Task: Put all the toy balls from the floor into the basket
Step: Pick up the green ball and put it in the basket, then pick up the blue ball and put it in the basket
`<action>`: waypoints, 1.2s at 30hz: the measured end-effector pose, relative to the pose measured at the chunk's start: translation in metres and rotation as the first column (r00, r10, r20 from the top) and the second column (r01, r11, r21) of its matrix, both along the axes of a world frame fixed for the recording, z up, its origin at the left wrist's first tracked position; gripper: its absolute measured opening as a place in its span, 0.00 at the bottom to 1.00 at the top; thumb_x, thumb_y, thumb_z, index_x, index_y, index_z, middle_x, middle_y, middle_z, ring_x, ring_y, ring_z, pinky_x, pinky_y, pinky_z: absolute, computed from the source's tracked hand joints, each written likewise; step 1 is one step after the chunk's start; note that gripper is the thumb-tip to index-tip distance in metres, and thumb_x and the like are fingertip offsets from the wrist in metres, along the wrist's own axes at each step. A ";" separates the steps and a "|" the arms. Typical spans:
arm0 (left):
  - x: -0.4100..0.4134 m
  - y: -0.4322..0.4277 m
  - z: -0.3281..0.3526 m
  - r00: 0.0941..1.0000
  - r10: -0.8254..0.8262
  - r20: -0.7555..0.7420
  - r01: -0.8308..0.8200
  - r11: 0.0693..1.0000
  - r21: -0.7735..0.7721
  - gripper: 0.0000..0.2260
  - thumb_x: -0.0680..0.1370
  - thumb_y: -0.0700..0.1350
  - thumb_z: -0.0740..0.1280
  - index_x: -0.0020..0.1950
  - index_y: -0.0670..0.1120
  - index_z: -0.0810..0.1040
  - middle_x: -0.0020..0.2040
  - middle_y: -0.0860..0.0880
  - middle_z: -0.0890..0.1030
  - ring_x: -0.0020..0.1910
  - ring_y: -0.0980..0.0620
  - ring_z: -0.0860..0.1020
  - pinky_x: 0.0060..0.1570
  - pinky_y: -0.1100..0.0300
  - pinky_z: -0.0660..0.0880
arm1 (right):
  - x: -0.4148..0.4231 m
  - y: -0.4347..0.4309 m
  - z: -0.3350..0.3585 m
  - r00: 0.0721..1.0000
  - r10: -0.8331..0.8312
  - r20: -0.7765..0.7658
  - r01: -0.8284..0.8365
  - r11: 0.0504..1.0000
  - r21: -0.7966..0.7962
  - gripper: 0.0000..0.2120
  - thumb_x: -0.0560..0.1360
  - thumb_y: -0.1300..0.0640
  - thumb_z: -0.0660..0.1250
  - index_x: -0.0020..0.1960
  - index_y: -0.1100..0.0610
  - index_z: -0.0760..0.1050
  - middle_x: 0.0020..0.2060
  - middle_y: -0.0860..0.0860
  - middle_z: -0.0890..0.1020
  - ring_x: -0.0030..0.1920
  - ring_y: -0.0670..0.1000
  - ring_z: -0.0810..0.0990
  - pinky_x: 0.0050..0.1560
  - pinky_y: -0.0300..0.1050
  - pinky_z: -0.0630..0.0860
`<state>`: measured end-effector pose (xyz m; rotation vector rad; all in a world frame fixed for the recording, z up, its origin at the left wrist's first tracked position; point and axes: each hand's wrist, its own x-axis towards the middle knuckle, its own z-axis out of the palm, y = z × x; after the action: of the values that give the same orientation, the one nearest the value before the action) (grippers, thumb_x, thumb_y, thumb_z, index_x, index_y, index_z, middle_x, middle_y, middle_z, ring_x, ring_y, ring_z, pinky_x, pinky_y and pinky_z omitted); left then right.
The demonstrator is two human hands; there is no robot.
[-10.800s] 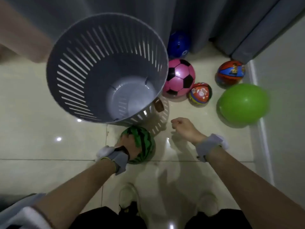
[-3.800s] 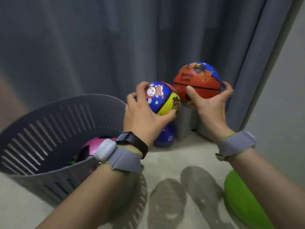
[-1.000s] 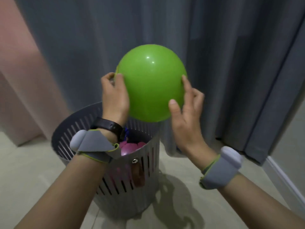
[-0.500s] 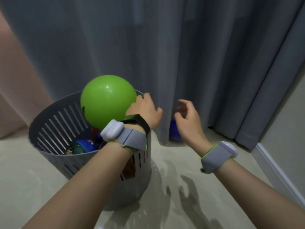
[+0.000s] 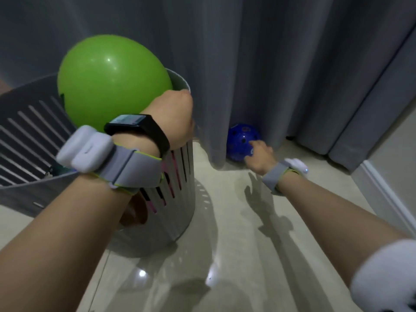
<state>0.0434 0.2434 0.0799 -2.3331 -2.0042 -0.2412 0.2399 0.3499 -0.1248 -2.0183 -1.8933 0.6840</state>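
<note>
1. Our right hand (image 5: pixel 258 154) reaches low to the blue ball (image 5: pixel 243 141), fingers loosely spread and touching its front, not yet around it.
2. Our left hand (image 5: pixel 173 119) is closed on the rim of the basket (image 5: pixel 180 199), beside the green ball (image 5: pixel 110 82) that sits on top.
3. We should cup the blue ball from behind, because the curtain (image 5: pixel 247 64) hangs just over it.
4. The floor (image 5: pixel 225 233) between ball and basket is free.

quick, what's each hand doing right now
left hand: closed on the basket rim
right hand: open, holding nothing, reaching at the blue ball
</note>
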 end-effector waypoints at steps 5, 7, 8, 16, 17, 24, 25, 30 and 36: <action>-0.011 0.003 -0.003 0.999 -0.003 0.041 0.003 1.000 -0.021 0.05 0.78 0.40 0.60 0.46 0.41 0.65 0.43 0.41 0.71 0.41 0.42 0.70 0.40 0.55 0.63 | -0.023 0.043 0.000 0.989 0.034 0.142 -0.033 0.999 -0.006 0.35 0.73 0.54 0.64 0.77 0.52 0.53 0.79 0.52 0.49 0.77 0.63 0.49 0.73 0.64 0.55; -0.010 0.004 -0.003 0.999 0.007 0.041 -0.007 1.000 -0.016 0.06 0.78 0.40 0.60 0.45 0.41 0.64 0.42 0.43 0.68 0.40 0.45 0.68 0.39 0.55 0.64 | -0.025 0.047 -0.002 0.977 0.072 0.200 -0.061 0.996 -0.061 0.35 0.74 0.52 0.63 0.77 0.50 0.53 0.79 0.50 0.48 0.77 0.62 0.48 0.73 0.67 0.52; -0.009 0.003 -0.003 0.999 0.007 0.046 -0.006 1.000 -0.009 0.06 0.78 0.40 0.60 0.45 0.41 0.64 0.42 0.43 0.68 0.40 0.44 0.68 0.39 0.55 0.64 | -0.025 0.045 -0.005 0.967 0.087 0.240 -0.077 0.996 -0.053 0.32 0.74 0.51 0.63 0.76 0.51 0.56 0.78 0.51 0.51 0.76 0.63 0.53 0.72 0.67 0.54; -0.005 0.006 -0.002 0.998 0.001 0.058 0.000 1.000 -0.006 0.05 0.78 0.40 0.60 0.46 0.41 0.65 0.47 0.38 0.73 0.41 0.44 0.68 0.40 0.55 0.64 | -0.027 -0.001 -0.039 0.958 -0.072 0.277 -0.012 0.957 0.290 0.35 0.70 0.37 0.62 0.72 0.51 0.61 0.73 0.58 0.63 0.72 0.63 0.61 0.70 0.68 0.53; -0.006 0.006 -0.002 0.999 0.002 0.053 -0.001 1.000 -0.008 0.05 0.77 0.39 0.60 0.46 0.41 0.65 0.49 0.36 0.75 0.42 0.43 0.68 0.40 0.55 0.64 | -0.024 -0.005 -0.044 0.954 -0.026 0.299 -0.042 0.975 0.219 0.39 0.70 0.34 0.61 0.75 0.48 0.56 0.76 0.56 0.57 0.75 0.63 0.55 0.71 0.70 0.49; -0.004 0.001 -0.005 0.999 0.020 0.025 -0.020 1.000 0.012 0.10 0.77 0.39 0.61 0.55 0.34 0.71 0.57 0.31 0.76 0.54 0.33 0.76 0.42 0.53 0.65 | -0.010 -0.055 -0.040 0.932 -0.087 0.351 -0.109 0.858 0.502 0.15 0.73 0.49 0.57 0.43 0.58 0.77 0.38 0.59 0.84 0.45 0.60 0.79 0.53 0.53 0.70; -0.004 -0.001 -0.005 0.999 0.020 0.025 -0.021 1.000 0.014 0.11 0.77 0.39 0.61 0.55 0.33 0.71 0.57 0.31 0.76 0.55 0.33 0.76 0.43 0.52 0.66 | -0.008 -0.063 -0.037 0.932 -0.100 0.350 -0.107 0.844 0.525 0.13 0.72 0.51 0.57 0.43 0.58 0.77 0.39 0.59 0.84 0.44 0.60 0.78 0.49 0.51 0.70; -0.003 -0.007 -0.003 0.998 0.056 -0.025 -0.055 0.997 0.061 0.12 0.76 0.43 0.62 0.55 0.35 0.71 0.57 0.32 0.76 0.54 0.33 0.77 0.42 0.52 0.67 | 0.006 -0.078 -0.038 0.884 0.134 0.447 -0.225 0.962 0.157 0.29 0.74 0.46 0.56 0.74 0.49 0.58 0.76 0.57 0.59 0.73 0.62 0.61 0.70 0.64 0.57; 0.005 -0.034 -0.002 0.973 0.150 -0.178 -0.113 0.972 0.204 0.15 0.77 0.48 0.59 0.58 0.39 0.71 0.57 0.36 0.77 0.54 0.35 0.78 0.42 0.51 0.65 | 0.006 -0.115 -0.018 0.894 0.086 0.440 -0.305 0.835 0.457 0.13 0.70 0.53 0.56 0.37 0.59 0.76 0.34 0.59 0.83 0.37 0.61 0.80 0.40 0.51 0.73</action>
<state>0.0482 0.2095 0.0781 -2.0151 -1.9384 -0.1852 0.2455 0.2346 -0.1426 -1.7019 -2.2287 -0.2331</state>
